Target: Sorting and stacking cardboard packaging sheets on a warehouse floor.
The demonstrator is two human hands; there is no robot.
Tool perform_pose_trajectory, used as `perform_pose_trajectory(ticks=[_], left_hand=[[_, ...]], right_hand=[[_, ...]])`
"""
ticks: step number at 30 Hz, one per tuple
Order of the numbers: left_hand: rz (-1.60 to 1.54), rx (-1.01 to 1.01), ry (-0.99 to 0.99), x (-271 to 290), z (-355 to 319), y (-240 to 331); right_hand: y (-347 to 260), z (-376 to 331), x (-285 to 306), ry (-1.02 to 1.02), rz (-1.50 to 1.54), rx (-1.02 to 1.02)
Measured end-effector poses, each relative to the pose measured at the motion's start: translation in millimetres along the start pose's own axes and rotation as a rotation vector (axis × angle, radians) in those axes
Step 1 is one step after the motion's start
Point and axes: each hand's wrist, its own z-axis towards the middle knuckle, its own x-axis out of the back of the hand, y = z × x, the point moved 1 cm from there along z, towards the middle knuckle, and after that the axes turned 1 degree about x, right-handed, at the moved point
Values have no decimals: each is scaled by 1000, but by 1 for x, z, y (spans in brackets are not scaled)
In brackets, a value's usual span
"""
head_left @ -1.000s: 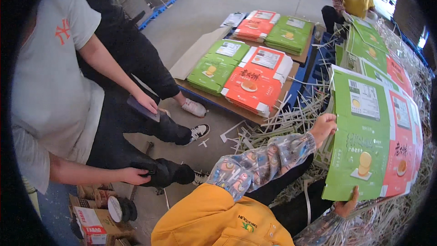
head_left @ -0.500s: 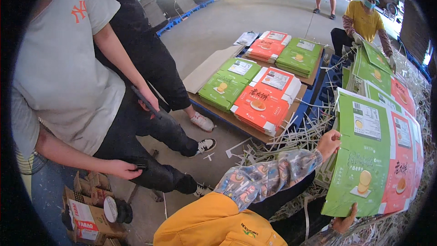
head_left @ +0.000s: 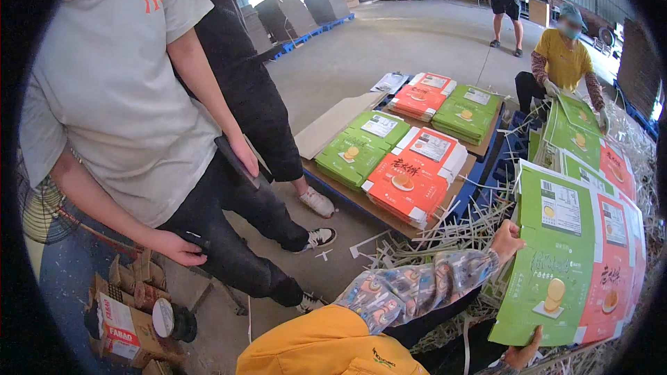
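A printed cardboard sheet [head_left: 549, 257], with green and red box panels, lies at the right on top of a pile of similar sheets. My left hand [head_left: 507, 239], in a patterned sleeve cover, pinches the green panel's left edge. At the lower edge of the same sheet is my right hand [head_left: 522, 351], its thumb on the printed face and its other fingers hidden underneath. The left sleeve comes out of a yellow garment [head_left: 326, 344].
Stacks of green blanks [head_left: 365, 146] and red blanks [head_left: 415, 173] sit on a blue pallet [head_left: 479, 184]. Paper trimmings [head_left: 417, 253] litter the floor. A person in grey [head_left: 132, 90] stands close on my left; a yellow-shirted co-worker [head_left: 566, 59] handles sheets. An opened carton [head_left: 132, 326] lies lower left.
The view has shifted, so the pallet and people appear lower and farther right. Both my hands keep nearly the same hold on the sheet.
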Motion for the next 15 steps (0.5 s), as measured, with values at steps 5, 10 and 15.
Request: perform_pose_trajectory(ticks=[5, 10, 15], left_hand=[[-194, 7, -70, -2, -7, -9], [-263, 52, -304, 3, -6, -9], [-518, 291, -144, 0, -20, 5]], right_hand=[[15, 35, 84, -196, -588, 347], [5, 20, 57, -141, -780, 426], [5, 8, 53, -136, -526, 309]])
